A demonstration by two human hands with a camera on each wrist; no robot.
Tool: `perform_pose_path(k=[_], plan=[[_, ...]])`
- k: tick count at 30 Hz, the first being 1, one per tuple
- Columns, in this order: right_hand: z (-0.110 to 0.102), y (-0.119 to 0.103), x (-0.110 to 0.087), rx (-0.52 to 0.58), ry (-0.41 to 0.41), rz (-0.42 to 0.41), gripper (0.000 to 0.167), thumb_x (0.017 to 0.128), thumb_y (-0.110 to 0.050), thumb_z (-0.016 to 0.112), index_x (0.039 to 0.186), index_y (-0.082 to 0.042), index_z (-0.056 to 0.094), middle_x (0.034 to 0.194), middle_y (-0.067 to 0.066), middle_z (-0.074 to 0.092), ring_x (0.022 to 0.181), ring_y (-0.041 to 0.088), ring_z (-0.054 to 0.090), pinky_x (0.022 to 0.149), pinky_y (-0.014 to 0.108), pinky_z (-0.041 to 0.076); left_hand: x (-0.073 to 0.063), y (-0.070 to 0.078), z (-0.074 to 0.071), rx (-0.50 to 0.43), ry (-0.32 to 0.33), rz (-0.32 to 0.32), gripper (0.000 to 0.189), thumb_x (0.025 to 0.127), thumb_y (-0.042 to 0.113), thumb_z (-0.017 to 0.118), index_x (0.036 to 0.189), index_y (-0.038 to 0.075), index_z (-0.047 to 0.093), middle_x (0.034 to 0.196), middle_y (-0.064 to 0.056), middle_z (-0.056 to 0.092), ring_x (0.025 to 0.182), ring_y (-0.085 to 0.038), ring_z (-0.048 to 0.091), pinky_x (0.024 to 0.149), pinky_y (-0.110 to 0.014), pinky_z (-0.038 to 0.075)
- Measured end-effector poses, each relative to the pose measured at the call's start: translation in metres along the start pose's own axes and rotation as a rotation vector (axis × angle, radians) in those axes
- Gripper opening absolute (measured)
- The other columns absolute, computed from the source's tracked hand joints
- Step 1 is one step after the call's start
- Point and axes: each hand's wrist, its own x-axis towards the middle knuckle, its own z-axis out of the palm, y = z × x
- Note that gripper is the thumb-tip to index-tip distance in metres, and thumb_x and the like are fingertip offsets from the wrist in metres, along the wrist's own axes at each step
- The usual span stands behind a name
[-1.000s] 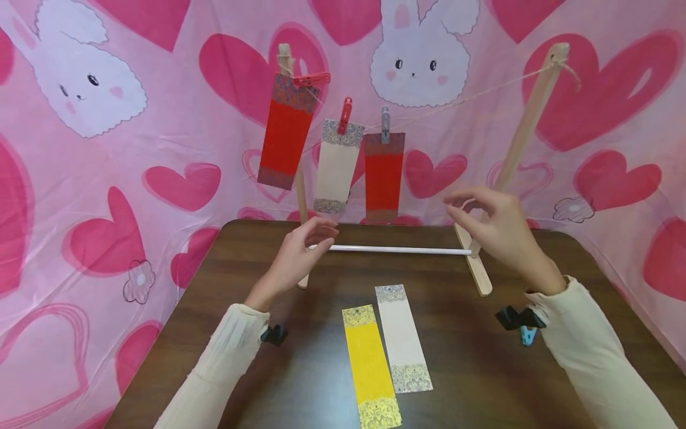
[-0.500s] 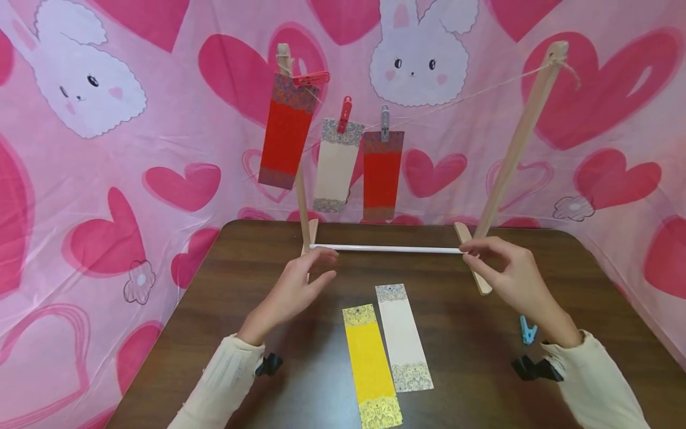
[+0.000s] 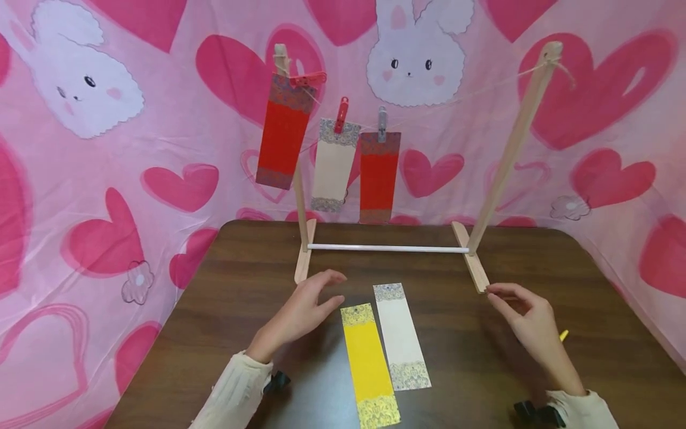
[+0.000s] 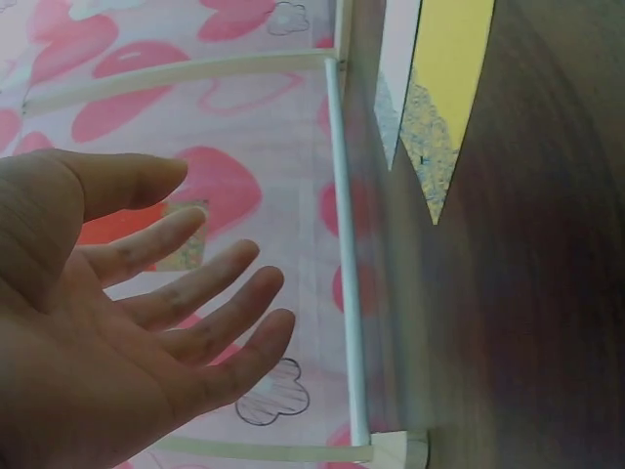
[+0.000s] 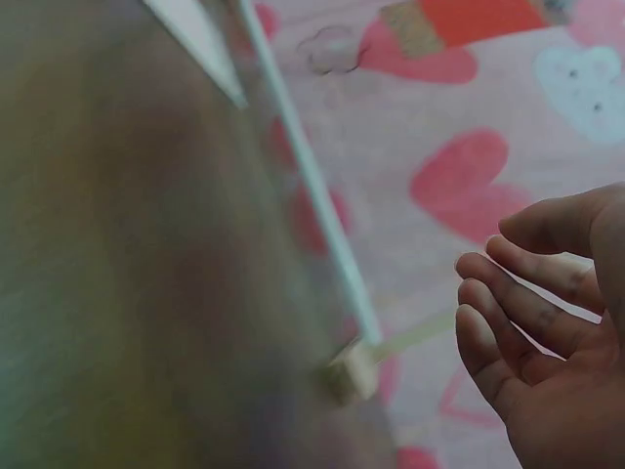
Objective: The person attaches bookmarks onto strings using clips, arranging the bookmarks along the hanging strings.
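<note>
In the head view my left hand point(image 3: 305, 310) is held over the table left of two patterned paper strips, one yellow point(image 3: 368, 357) and one white point(image 3: 402, 336). Its fingers are spread and relaxed, with nothing between them, as the left wrist view also shows. My right hand point(image 3: 527, 322) hovers near the front end of the rack's right foot, fingers loosely bent and holding nothing. A small yellow piece point(image 3: 564, 335) peeks out beside that wrist, mostly hidden. On the string hang a red strip point(image 3: 284, 137), a cream strip point(image 3: 333, 170) and another red strip point(image 3: 379, 179).
Two red clothespins and a grey clothespin point(image 3: 382, 124) grip the hanging strips. The string runs to the right wooden post point(image 3: 514, 149). A white rod point(image 3: 388, 248) joins the rack's feet, close to the table's back edge. Behind it hangs a pink heart-patterned cloth point(image 3: 171, 71).
Both hands have come down from near the rack toward the table. The blue clothespin seen half a second ago is now hidden behind my right hand, and a yellow piece shows by that wrist.
</note>
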Motion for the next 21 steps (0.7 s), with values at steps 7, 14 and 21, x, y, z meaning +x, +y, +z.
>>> perform_pose_path(k=[7,14,21], plan=[[-0.003,0.031,-0.017,0.013,-0.012,0.142,0.024,0.093,-0.015,0.071,0.11,0.003,0.07,0.093,-0.003,0.074,0.079,0.003,0.066,0.066,0.016,0.051,0.001,-0.013,0.012,0.045,-0.076,-0.01,0.04,0.093,0.014,0.07,0.13,0.007,0.057,0.129,-0.011,0.061,0.12,-0.032,0.057,0.102,-0.05,0.047],[-0.005,0.05,-0.018,0.108,0.011,0.206,0.024,0.094,-0.008,0.068,0.109,0.011,0.066,0.082,0.0,0.075,0.067,0.012,0.066,0.057,0.022,0.052,-0.001,-0.027,0.028,0.13,-0.169,-0.067,0.045,0.094,0.02,0.069,0.134,0.006,0.054,0.133,-0.012,0.057,0.123,-0.032,0.05,0.105,-0.052,0.042],[-0.012,0.049,-0.02,-0.112,0.078,0.134,0.02,0.092,-0.012,0.072,0.108,0.0,0.07,0.088,-0.001,0.073,0.074,0.002,0.063,0.062,0.016,0.046,-0.002,-0.027,0.046,0.243,-0.211,-0.173,0.064,0.086,0.041,0.077,0.136,0.009,0.053,0.134,-0.011,0.048,0.116,-0.028,0.042,0.097,-0.049,0.046]])
